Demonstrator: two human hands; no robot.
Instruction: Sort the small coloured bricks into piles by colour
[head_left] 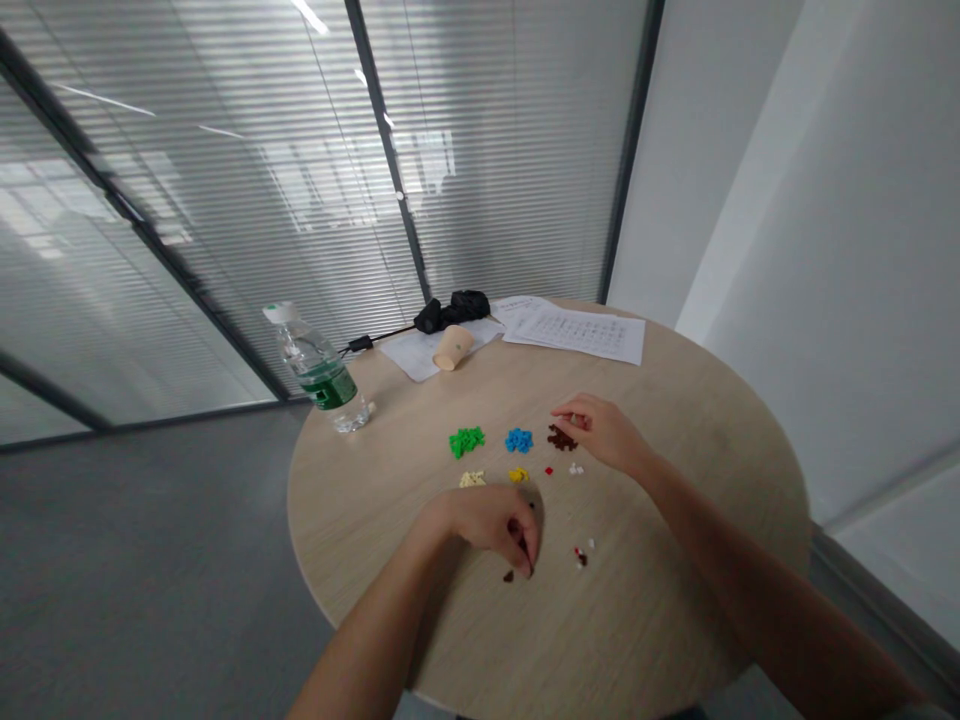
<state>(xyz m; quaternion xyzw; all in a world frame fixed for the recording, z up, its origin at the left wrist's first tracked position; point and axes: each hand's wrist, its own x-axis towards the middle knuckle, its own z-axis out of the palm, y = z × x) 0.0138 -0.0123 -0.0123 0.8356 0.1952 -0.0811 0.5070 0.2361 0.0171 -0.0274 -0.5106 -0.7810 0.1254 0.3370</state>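
My left hand [491, 522] rests low over the table with curled fingers. Its thumb and fingertips come together beside a small dark brown piece [508, 577]; whatever they hold is hidden. My right hand [600, 430] reaches over a pile of dark brown toy bricks [561, 440], its fingers stretched out and covering part of the pile. Left of that pile lie blue bricks [518, 440] and green bricks [466, 441]. Nearer are cream bricks [472, 480], yellow bricks [518, 475], a red piece [549, 470] and white pieces [576, 469]. A little red, white and brown cluster [581, 558] sits right of my left hand.
The round wooden table [660, 620] carries a plastic water bottle [319, 370] at its left edge. Toward the back lie a tipped paper cup [453, 347], a black folded bundle [454, 310] with a cord, and printed sheets [577, 332]. Glass panels with blinds stand behind.
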